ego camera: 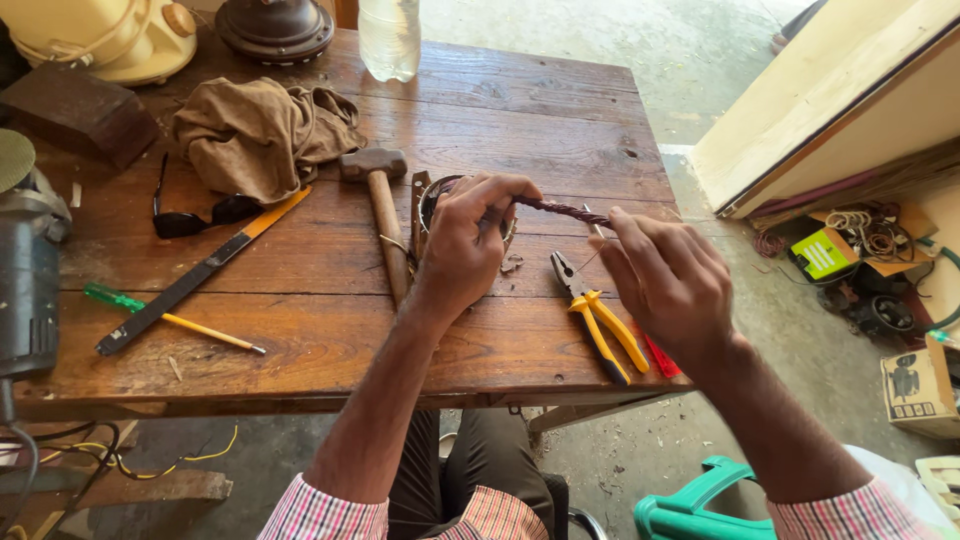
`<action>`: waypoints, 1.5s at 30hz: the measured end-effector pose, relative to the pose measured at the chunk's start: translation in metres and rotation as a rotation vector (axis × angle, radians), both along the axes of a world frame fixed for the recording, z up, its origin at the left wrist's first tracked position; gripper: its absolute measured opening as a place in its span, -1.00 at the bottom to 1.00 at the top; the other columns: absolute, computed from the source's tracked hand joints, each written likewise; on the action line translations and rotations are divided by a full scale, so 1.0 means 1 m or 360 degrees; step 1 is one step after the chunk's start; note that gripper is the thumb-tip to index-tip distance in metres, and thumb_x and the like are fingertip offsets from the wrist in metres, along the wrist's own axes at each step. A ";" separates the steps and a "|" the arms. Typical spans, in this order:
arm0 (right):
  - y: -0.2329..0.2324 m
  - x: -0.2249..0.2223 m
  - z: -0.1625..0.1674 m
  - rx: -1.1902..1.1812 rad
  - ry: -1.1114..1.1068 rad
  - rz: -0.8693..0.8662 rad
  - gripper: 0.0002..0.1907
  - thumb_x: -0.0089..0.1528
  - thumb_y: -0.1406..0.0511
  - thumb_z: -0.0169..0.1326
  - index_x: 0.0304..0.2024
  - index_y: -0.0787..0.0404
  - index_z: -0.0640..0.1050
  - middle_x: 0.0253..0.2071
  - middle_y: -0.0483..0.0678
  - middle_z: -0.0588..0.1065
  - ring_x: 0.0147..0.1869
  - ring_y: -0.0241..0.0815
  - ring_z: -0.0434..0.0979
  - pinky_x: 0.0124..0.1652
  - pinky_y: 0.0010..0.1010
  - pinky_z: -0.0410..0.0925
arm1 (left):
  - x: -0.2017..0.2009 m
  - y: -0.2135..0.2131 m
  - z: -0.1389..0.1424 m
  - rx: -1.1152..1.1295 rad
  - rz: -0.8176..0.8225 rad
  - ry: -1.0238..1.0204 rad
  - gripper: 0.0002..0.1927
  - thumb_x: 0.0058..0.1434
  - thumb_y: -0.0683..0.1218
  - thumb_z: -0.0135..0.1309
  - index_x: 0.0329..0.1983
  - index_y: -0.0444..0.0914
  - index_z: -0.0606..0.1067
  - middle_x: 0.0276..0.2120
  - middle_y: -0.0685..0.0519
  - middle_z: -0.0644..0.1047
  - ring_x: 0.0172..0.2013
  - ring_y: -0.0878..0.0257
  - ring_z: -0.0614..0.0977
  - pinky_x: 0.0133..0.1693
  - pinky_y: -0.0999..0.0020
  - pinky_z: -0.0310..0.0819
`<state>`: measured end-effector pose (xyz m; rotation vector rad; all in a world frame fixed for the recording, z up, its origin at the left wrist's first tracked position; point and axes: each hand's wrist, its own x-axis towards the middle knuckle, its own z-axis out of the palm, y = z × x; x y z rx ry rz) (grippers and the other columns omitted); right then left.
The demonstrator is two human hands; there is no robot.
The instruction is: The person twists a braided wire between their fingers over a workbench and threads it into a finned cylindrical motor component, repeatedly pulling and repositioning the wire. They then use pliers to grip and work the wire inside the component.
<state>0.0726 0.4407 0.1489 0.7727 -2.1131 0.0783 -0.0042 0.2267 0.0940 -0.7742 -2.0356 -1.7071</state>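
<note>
The left hand [470,235] pinches one end of the twisted wire bundle [565,210] above the round coil [440,195]; the right hand [665,275] grips its other end, just beyond the pliers [600,315]; keeping the strand taut should tighten the twist; both wrists are raised off the table [330,330].

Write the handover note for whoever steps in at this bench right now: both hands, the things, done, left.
Left hand: pinching the twisted wire bundle where it leaves the round coil part on the wooden table.
Right hand: gripping the bundle's free end, held taut above the table.
Yellow-handled pliers lie below the bundle; hammer lies left of the coil part.
Done: the visible length between the hands is twisted.
Left: cannot tell how much remains.
</note>
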 end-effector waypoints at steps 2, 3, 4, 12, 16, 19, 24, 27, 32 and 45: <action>0.002 -0.001 -0.001 -0.0257 -0.0329 -0.0160 -0.84 0.39 0.32 0.20 -0.11 0.34 0.64 -0.27 0.08 0.63 -0.34 -0.12 0.61 -0.32 -0.29 0.45 | 0.002 0.000 0.001 -0.0005 0.0030 0.0123 -0.70 0.31 -0.40 0.01 -0.04 -0.23 0.61 -0.31 0.09 0.59 -0.31 0.36 0.56 -0.29 0.48 0.45; 0.002 -0.002 -0.002 -0.0383 -0.0498 -0.0235 -0.85 0.39 0.33 0.19 -0.19 0.32 0.67 -0.33 0.07 0.64 -0.44 -0.15 0.58 -0.41 -0.30 0.41 | 0.003 0.000 0.002 0.0016 0.0021 0.0137 -0.70 0.31 -0.41 0.00 -0.05 -0.24 0.61 -0.30 0.09 0.59 -0.30 0.36 0.56 -0.28 0.47 0.45; 0.005 -0.007 -0.001 -0.0973 -0.0956 -0.0139 -0.84 0.36 0.32 0.18 -0.21 0.34 0.66 -0.37 0.06 0.62 -0.46 -0.17 0.58 -0.43 -0.33 0.43 | 0.004 -0.001 0.002 0.0037 0.0016 0.0148 -0.69 0.31 -0.41 -0.01 -0.05 -0.24 0.60 -0.30 0.09 0.59 -0.29 0.36 0.56 -0.27 0.46 0.46; -0.001 -0.019 -0.008 -0.2327 -0.1660 0.0284 -0.68 0.35 0.13 -0.04 -0.06 0.22 0.55 -0.38 0.12 0.62 -0.45 -0.11 0.63 -0.43 -0.31 0.51 | 0.002 -0.010 0.004 0.0110 -0.0096 -0.0088 -0.71 0.34 -0.39 -0.05 -0.06 -0.24 0.60 -0.34 0.11 0.57 -0.39 0.43 0.51 -0.37 0.50 0.42; -0.005 -0.007 -0.010 -0.0642 -0.0138 0.0219 -0.62 0.44 0.20 0.04 0.11 0.43 0.46 0.05 0.21 0.51 0.08 -0.04 0.60 0.00 -0.28 0.52 | -0.003 -0.012 0.001 0.0113 -0.0126 -0.0109 -0.67 0.33 -0.39 -0.08 -0.06 -0.23 0.61 -0.36 0.12 0.53 -0.38 0.42 0.48 -0.38 0.53 0.39; -0.001 -0.009 -0.007 -0.0117 0.0084 0.0155 -0.53 0.35 0.18 0.19 0.11 0.46 0.51 0.05 0.24 0.54 0.13 0.05 0.60 0.06 -0.17 0.52 | -0.005 -0.012 0.000 0.0150 -0.0160 -0.0146 -0.68 0.33 -0.39 -0.10 -0.06 -0.22 0.60 -0.34 0.14 0.54 -0.38 0.45 0.49 -0.39 0.54 0.40; 0.005 -0.017 -0.012 -0.0047 -0.0011 0.0050 -0.62 0.40 0.20 0.24 0.11 0.39 0.57 0.05 0.20 0.59 0.12 0.01 0.64 0.06 -0.21 0.54 | -0.003 -0.014 -0.001 0.0053 -0.0135 -0.0239 -0.65 0.33 -0.40 -0.10 -0.05 -0.21 0.62 -0.40 0.09 0.51 -0.41 0.42 0.47 -0.42 0.50 0.37; 0.004 -0.016 -0.023 -0.0439 -0.0386 0.0058 -0.72 0.46 0.24 0.10 0.02 0.36 0.61 -0.06 0.14 0.63 0.00 -0.06 0.68 -0.03 -0.28 0.54 | -0.002 -0.013 -0.001 0.0115 -0.0170 -0.0282 -0.66 0.34 -0.39 -0.10 -0.04 -0.21 0.60 -0.32 0.07 0.57 -0.37 0.40 0.53 -0.37 0.49 0.45; 0.006 -0.017 -0.025 -0.2473 -0.2040 0.0703 -0.64 0.40 0.15 0.05 -0.11 0.38 0.58 -0.25 0.10 0.61 -0.26 -0.10 0.64 -0.17 -0.24 0.50 | -0.001 -0.007 -0.001 0.0107 -0.0043 0.0189 -0.71 0.34 -0.39 -0.02 -0.03 -0.23 0.59 -0.17 0.04 0.64 -0.14 0.35 0.64 -0.10 0.47 0.57; 0.003 0.009 -0.016 -0.0497 -0.0356 -0.0165 -0.80 0.43 0.31 0.14 0.05 0.27 0.56 -0.12 0.05 0.60 -0.10 -0.12 0.63 -0.16 -0.31 0.47 | 0.001 0.000 -0.001 0.0059 -0.0054 0.0124 -0.71 0.33 -0.40 -0.02 -0.05 -0.23 0.59 -0.26 0.08 0.60 -0.21 0.35 0.60 -0.18 0.42 0.53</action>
